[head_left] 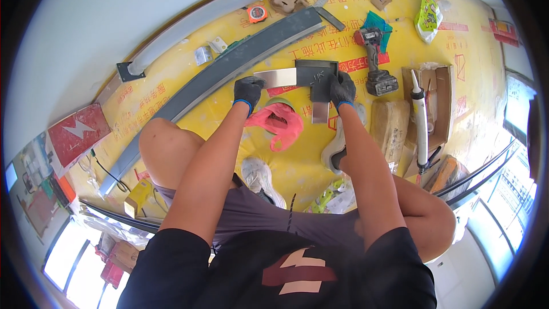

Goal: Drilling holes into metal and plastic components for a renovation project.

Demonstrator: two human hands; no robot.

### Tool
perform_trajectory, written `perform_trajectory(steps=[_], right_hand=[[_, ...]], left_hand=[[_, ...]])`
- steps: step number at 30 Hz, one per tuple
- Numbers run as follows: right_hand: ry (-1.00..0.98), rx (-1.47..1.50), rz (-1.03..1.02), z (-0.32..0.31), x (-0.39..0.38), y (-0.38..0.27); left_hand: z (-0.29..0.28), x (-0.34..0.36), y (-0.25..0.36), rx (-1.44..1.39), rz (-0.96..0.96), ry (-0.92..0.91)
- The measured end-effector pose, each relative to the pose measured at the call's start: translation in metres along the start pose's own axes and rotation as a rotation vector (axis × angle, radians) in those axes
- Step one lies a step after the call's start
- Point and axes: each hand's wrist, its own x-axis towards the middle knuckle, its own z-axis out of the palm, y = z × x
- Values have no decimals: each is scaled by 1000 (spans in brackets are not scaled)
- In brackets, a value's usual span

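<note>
On the yellow covered floor (pixel 217 105), ahead of the left shoe (pixel 257 176), lies a crumpled pink plastic bag (pixel 280 127); its contents could not be identified. It sits nearer the body than the work in hand.

Just beyond it, the left hand (pixel 250 90) and right hand (pixel 342 88), both in dark gloves, support one dark grey metal corner piece (pixel 311 74). The left hand is closed at the outer end of its pale left tab (pixel 280 78); the right hand grips the right edge of the dark body. The finger contact underneath is hidden. The longer leg runs across, roughly left to right, between the hands; the shorter leg, ending in a second pale tab (pixel 320 113), points back toward the person.

To the right, well apart from the piece, a cordless drill (pixel 374 60) lies near the right hand.

Farther out, a long dark grey metal strip (pixel 229 68) lies on a diagonal, lower left to upper right. The left hand is nearer to its middle; its upper right end lies beyond the corner piece, near but apart. The two long axes are noted as angled, not parallel.

Beyond the strip: an orange tape measure (pixel 257 13).
</note>
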Motion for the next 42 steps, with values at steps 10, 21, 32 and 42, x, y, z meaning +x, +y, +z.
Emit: perform_trajectory(steps=[10, 21, 32, 42], right_hand=[[-49, -37, -87, 12, 9, 3], [-84, 4, -65, 6, 10, -10], [280, 57, -311, 9, 30, -52], [238, 29, -257, -15, 22, -19]], left_hand=[[6, 13, -5, 81, 209, -59], [-6, -20, 51, 182, 51, 126], [38, -7, 101, 245, 694, 43], [89, -14, 100, 585, 748, -121]])
